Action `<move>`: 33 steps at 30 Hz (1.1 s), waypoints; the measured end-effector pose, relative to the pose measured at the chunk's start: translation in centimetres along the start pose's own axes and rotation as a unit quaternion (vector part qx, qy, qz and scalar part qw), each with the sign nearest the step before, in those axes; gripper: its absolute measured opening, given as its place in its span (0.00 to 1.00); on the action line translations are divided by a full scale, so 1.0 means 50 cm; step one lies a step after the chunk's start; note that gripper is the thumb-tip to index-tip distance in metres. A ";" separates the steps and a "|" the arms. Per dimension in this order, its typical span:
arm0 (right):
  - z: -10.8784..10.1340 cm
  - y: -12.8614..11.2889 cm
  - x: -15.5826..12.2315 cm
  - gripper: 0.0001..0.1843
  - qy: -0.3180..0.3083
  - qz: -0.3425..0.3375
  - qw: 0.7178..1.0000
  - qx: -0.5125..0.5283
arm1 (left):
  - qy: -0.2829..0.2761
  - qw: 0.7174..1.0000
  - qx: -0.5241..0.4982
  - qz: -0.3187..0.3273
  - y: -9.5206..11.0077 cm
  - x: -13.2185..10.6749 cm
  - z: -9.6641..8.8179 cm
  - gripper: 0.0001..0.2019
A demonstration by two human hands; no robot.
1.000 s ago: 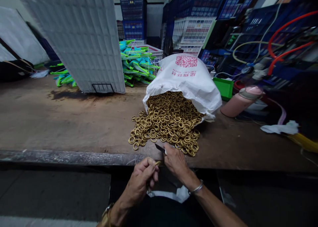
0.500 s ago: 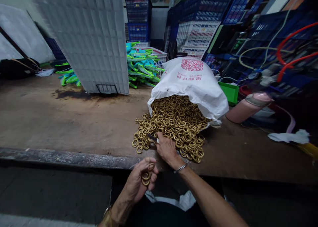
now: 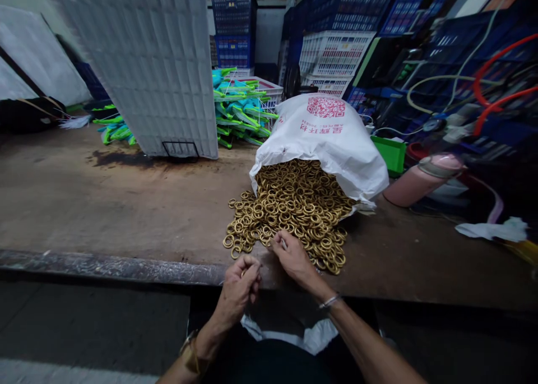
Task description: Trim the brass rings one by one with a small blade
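Observation:
My left hand [image 3: 239, 287] is closed at the table's front edge, its fingertips pinched together. A bit of gold ring [image 3: 243, 273] shows between thumb and fingers; the rest of what it holds is hidden. To its right, my right hand [image 3: 295, 260] is curled at the front of a heap of gold-coloured rings [image 3: 294, 204]. A pale end of a small blade-like tool [image 3: 284, 244] shows between its fingers; its dark part is hidden now. The rings spill from the mouth of a white sack [image 3: 323, 137] with red print, lying on its side.
A tall pale ribbed panel [image 3: 168, 81] stands on the wooden table [image 3: 105, 210]. Behind it lie green and blue plastic pieces [image 3: 239, 112]. Stacked crates [image 3: 336, 53] are at the back. On the right are a pink bottle [image 3: 424, 179], a green tray [image 3: 389, 154] and hoses.
My left hand has turned over and closed, hiding the rings seen in it before. My right hand has drawn slightly right and down, and the tool's dark blade no longer shows.

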State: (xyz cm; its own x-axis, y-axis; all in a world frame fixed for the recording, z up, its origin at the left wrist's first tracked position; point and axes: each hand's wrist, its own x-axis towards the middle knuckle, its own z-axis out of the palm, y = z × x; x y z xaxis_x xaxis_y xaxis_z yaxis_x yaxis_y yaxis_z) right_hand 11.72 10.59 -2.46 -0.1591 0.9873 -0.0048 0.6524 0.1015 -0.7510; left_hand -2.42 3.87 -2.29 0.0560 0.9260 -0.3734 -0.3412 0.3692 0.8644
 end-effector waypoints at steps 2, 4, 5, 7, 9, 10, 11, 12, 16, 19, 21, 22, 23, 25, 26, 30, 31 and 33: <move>-0.013 0.004 -0.018 0.05 -0.043 0.001 0.994 0.096 | 0.013 0.995 0.078 0.059 -0.003 0.008 0.002 0.11; -0.026 0.007 -0.037 0.05 -0.087 0.011 0.983 0.159 | 0.004 0.980 0.148 0.133 -0.007 0.015 0.004 0.11; -0.030 0.009 -0.047 0.05 -0.103 0.023 0.978 0.182 | -0.008 0.970 0.178 0.166 -0.010 0.017 0.004 0.12; -0.036 0.012 -0.063 0.05 -0.128 0.055 0.965 0.224 | -0.048 0.950 0.225 0.211 -0.016 0.020 0.006 0.12; -0.036 0.015 -0.076 0.06 -0.146 0.081 0.951 0.260 | -0.099 0.932 0.251 0.241 -0.022 0.021 0.010 0.12; -0.034 0.016 -0.081 0.06 -0.156 0.090 0.945 0.274 | -0.122 0.924 0.258 0.252 -0.024 0.021 0.012 0.12; -0.033 0.017 -0.085 0.06 -0.165 0.099 0.938 0.288 | -0.139 0.918 0.265 0.260 -0.025 0.020 0.014 0.12; -0.031 0.016 -0.088 0.05 -0.173 0.110 0.931 0.301 | -0.148 0.913 0.271 0.265 -0.026 0.020 0.016 0.12; -0.028 0.011 -0.094 0.04 -0.204 0.171 0.903 0.336 | -0.127 0.906 0.305 0.264 -0.023 0.016 0.021 0.10; -0.032 0.010 -0.096 0.08 -0.184 0.174 0.910 0.327 | -0.093 0.905 0.326 0.256 -0.020 0.013 0.022 0.08; -0.033 0.011 -0.098 0.12 -0.149 0.140 0.932 0.298 | -0.067 0.907 0.331 0.251 -0.019 0.011 0.023 0.08; -0.033 0.012 -0.099 0.13 -0.134 0.117 0.944 0.277 | -0.057 0.909 0.330 0.248 -0.018 0.010 0.024 0.08; -0.032 0.013 -0.101 0.14 -0.120 0.095 0.955 0.255 | -0.053 0.913 0.326 0.241 -0.018 0.008 0.026 0.08; -0.027 0.014 -0.103 0.14 -0.102 0.060 0.969 0.215 | -0.055 0.925 0.303 0.223 -0.016 0.005 0.030 0.07; -0.024 0.014 -0.104 0.14 -0.095 0.050 0.973 0.204 | -0.060 0.934 0.285 0.207 -0.014 0.003 0.033 0.08; -0.008 0.016 -0.102 0.14 -0.096 0.061 0.969 0.220 | -0.070 0.971 0.196 0.117 -0.006 -0.001 0.043 0.09; -0.005 0.015 -0.102 0.14 -0.098 0.069 0.966 0.230 | -0.069 0.975 0.184 0.103 -0.005 -0.002 0.044 0.09; -0.001 0.012 -0.101 0.13 -0.100 0.085 0.959 0.251 | -0.063 0.978 0.174 0.098 -0.005 -0.002 0.042 0.10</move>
State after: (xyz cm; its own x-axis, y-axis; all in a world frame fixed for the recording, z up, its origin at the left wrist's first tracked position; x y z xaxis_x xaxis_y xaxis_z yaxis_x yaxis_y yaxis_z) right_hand 12.98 5.68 -2.85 -0.2533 0.9362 -0.2437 0.2508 -0.1797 -0.9512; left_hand -0.34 3.86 -1.78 0.1439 0.9759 -0.1641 -0.0187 0.1684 0.9855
